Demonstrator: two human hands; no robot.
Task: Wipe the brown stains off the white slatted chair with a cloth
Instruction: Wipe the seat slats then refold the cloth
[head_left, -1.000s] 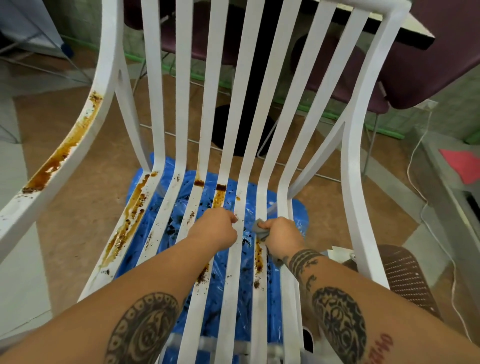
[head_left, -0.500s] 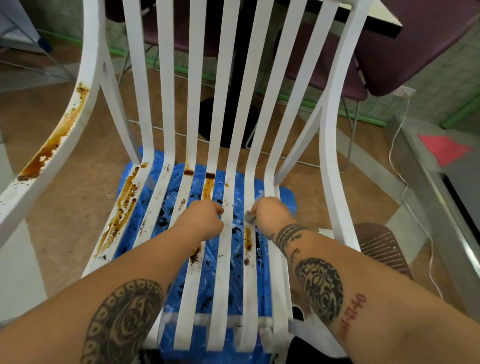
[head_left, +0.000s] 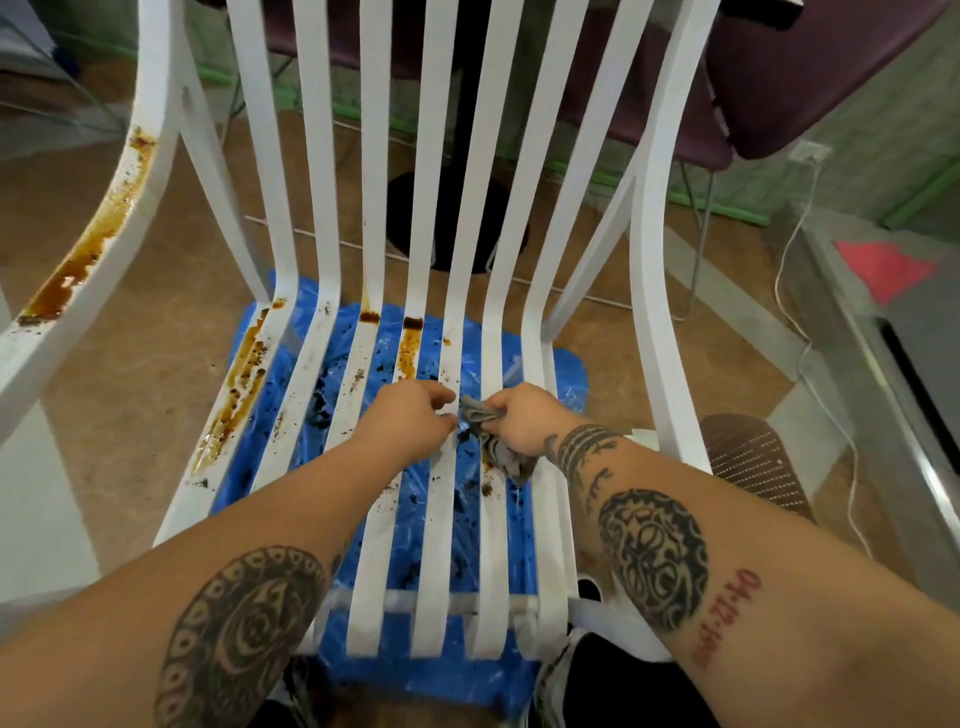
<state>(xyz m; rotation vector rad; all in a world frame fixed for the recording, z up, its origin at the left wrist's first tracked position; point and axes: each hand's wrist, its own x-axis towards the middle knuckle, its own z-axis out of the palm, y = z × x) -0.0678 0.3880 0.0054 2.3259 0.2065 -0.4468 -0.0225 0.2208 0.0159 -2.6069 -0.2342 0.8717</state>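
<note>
At mid-seat, nearer the seat's right edge, a small crumpled grey cloth (head_left: 483, 415) lies bunched against two neighbouring slats of the white slatted chair (head_left: 441, 545). Dark specks and a smear of brown sit on the slat just below it.

Handling, by my reading: the cloth is soft and limp and weighs nothing. It is best wadded in the fist so a thick pad meets the slat. The chair is stiff and smooth and likely to shift under a hard rub, so a bracing hold on a slat would help.

The right hand (head_left: 524, 421) has its fingers curled round the cloth, clamping it, with the wrist low over the seat and the forearm reaching in from the front edge. The left hand (head_left: 410, 415) sits just beside the cloth, knuckles up and fingers curled over a middle slat. I cannot tell whether it grips the slat or only rests there.

The heaviest brown stains (head_left: 244, 379) run along the seat's left edge, with more at the back of the seat and down the left armrest (head_left: 88, 254). A blue plastic sheet (head_left: 467, 670) lies under the chair on the tan floor (head_left: 145, 364).
</note>
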